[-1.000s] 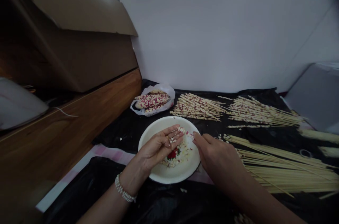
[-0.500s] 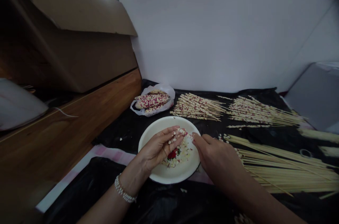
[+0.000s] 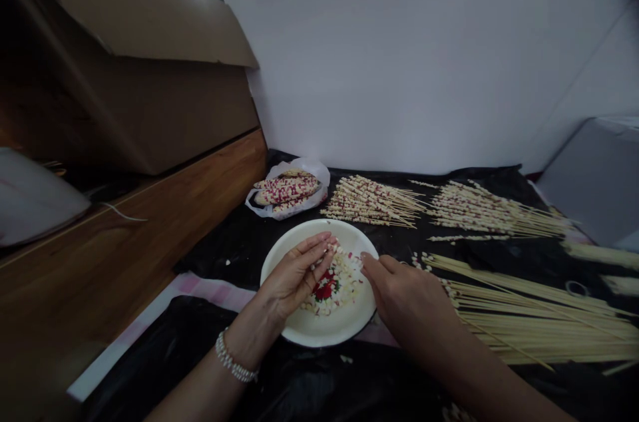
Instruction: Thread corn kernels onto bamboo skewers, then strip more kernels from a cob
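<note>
While the left hand (image 3: pixel 294 273) curls narrowly over the small pale pieces (image 3: pixel 342 282) mid-plate on the white enamel plate (image 3: pixel 324 334), what it holds is impossible to tell; the right hand (image 3: pixel 404 295) bunches narrowly at the plate's right edge, its grip equally unclear. Those pieces look light and fragile: fingertip-pinch territory!

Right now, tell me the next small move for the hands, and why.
Probably bring the right hand in to the pile of white bits on the white plate: its fingertips sit by the pile, and the left hand is down among the bits.
</note>
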A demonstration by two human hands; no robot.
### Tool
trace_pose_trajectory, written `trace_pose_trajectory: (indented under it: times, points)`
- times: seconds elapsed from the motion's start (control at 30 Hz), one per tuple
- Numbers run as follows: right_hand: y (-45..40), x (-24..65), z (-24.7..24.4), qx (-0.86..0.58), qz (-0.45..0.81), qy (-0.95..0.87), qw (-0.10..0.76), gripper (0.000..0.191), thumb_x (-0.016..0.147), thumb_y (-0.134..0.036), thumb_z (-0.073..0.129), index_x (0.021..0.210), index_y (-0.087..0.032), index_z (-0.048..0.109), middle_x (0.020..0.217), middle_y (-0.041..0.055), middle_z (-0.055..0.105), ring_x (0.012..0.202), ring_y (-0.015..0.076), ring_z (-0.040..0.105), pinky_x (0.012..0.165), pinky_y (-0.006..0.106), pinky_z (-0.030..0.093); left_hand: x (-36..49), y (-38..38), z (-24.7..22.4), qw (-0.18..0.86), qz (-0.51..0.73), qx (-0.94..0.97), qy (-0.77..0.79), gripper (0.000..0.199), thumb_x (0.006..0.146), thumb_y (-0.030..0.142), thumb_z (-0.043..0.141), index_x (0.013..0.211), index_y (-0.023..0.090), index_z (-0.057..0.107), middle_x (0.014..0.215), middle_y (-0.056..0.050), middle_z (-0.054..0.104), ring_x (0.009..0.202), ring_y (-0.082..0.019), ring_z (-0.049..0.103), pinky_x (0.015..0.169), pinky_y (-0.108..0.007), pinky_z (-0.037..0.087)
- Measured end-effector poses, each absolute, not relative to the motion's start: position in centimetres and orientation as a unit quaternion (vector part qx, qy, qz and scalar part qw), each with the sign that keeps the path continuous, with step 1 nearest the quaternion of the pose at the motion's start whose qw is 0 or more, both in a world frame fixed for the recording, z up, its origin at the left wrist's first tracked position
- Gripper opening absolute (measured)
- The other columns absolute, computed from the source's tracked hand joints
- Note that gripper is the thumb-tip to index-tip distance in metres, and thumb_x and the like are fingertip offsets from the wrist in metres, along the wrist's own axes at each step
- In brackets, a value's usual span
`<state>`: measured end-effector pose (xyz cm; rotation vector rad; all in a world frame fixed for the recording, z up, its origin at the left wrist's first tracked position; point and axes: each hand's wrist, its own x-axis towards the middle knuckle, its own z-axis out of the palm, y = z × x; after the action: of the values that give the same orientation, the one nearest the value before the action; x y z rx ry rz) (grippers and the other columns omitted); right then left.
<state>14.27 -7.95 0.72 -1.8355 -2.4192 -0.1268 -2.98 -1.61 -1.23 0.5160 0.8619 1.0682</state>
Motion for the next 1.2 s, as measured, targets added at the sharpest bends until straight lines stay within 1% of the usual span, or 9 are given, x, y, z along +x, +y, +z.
trace_pose_trajectory:
  times: [0.13,0.27,0.37,0.43,0.57,0.73,0.83,0.97,1.2]
  points:
    - [-8.08,14.31,0.62,-0.602,-0.043,-0.795,0.056,0.028,0.086,-0.011,0.047,0.109,-0.02,0.059,0.085,0.0034,0.064,0.066,0.0167,0.062,0.049,0.028,0.029,-2.9,-1.68,-1.13,0.749,0.483,0.232,0.389,0.036,0.074,-0.002,0.063,0.106,0.017,0.067,0.113,-0.008,0.067,0.111,-0.017,0.06,0.096,-0.025,0.048]
    - [-8.06,14.2,0.66,-0.599,-0.042,-0.797,0.064,0.025,0.085,-0.007,0.046,0.101,-0.02,0.06,0.083,0.0027,0.064,0.065,0.0151,0.062,0.048,0.027,0.025,-2.9,-1.79,-0.93,0.752,0.475,0.235,0.393,0.037,0.075,0.002,0.065,0.109,0.018,0.066,0.117,-0.009,0.066,0.115,-0.021,0.058,0.097,-0.028,0.048]
    - [-8.08,14.16,0.73,-0.596,-0.046,-0.799,0.063,0.026,0.085,-0.006,0.045,0.102,-0.019,0.059,0.083,0.003,0.064,0.066,0.0149,0.062,0.049,0.027,0.025,-2.9,-1.77,-0.89,0.75,0.482,0.235,0.387,0.043,0.075,0.003,0.066,0.114,0.021,0.064,0.119,-0.008,0.066,0.116,-0.021,0.057,0.097,-0.028,0.049]
    - [-8.13,14.17,0.72,-0.596,-0.045,-0.8,0.062,0.027,0.085,-0.007,0.046,0.105,-0.019,0.059,0.083,0.0032,0.065,0.067,0.0154,0.062,0.049,0.028,0.026,-2.91,-1.71,-0.96,0.749,0.485,0.226,0.392,0.046,0.075,-0.001,0.065,0.115,0.02,0.063,0.12,-0.008,0.065,0.114,-0.02,0.058,0.097,-0.028,0.049]
    - [-8.13,14.18,0.66,-0.599,-0.037,-0.798,0.059,0.028,0.086,-0.008,0.046,0.109,-0.019,0.058,0.085,0.003,0.065,0.067,0.0163,0.063,0.049,0.028,0.029,-2.95,-1.64,-1.09,0.753,0.481,0.21,0.397,0.041,0.076,-0.003,0.062,0.112,0.016,0.064,0.121,-0.01,0.064,0.112,-0.019,0.06,0.096,-0.026,0.049]
    - [-7.85,14.12,0.64,-0.599,-0.039,-0.797,0.064,0.031,0.085,-0.007,0.047,0.111,-0.018,0.058,0.086,0.0038,0.065,0.069,0.0167,0.063,0.05,0.028,0.032,-2.87,-1.84,-0.74,0.751,0.485,0.202,0.399,0.042,0.075,-0.004,0.062,0.112,0.016,0.064,0.117,-0.009,0.066,0.113,-0.018,0.06,0.096,-0.025,0.049]
    - [-7.84,14.14,0.58,-0.595,-0.04,-0.8,0.066,0.031,0.085,-0.008,0.047,0.112,-0.018,0.058,0.087,0.004,0.065,0.07,0.0167,0.064,0.051,0.028,0.034,-2.82,-1.93,-0.55,0.752,0.481,0.201,0.403,0.039,0.074,-0.004,0.062,0.107,0.016,0.065,0.114,-0.008,0.067,0.111,-0.017,0.061,0.095,-0.025,0.049]
    - [-8.03,14.19,0.44,-0.593,-0.046,-0.801,0.064,0.031,0.085,-0.008,0.047,0.112,-0.018,0.058,0.087,0.0039,0.065,0.069,0.0159,0.064,0.051,0.027,0.035,-2.91,-1.91,-0.88,0.751,0.476,0.212,0.406,0.032,0.072,-0.002,0.066,0.1,0.014,0.068,0.111,-0.008,0.068,0.108,-0.018,0.062,0.096,-0.026,0.049]
    - [-7.86,14.07,0.36,-0.591,-0.047,-0.802,0.068,0.03,0.086,-0.01,0.047,0.114,-0.018,0.058,0.086,0.0032,0.065,0.069,0.0161,0.064,0.051,0.027,0.035,-3.13,-1.9,-1.47,0.758,0.465,0.248,0.384,0.023,0.073,0.007,0.07,0.096,0.015,0.069,0.103,-0.008,0.07,0.103,-0.019,0.063,0.096,-0.031,0.049]
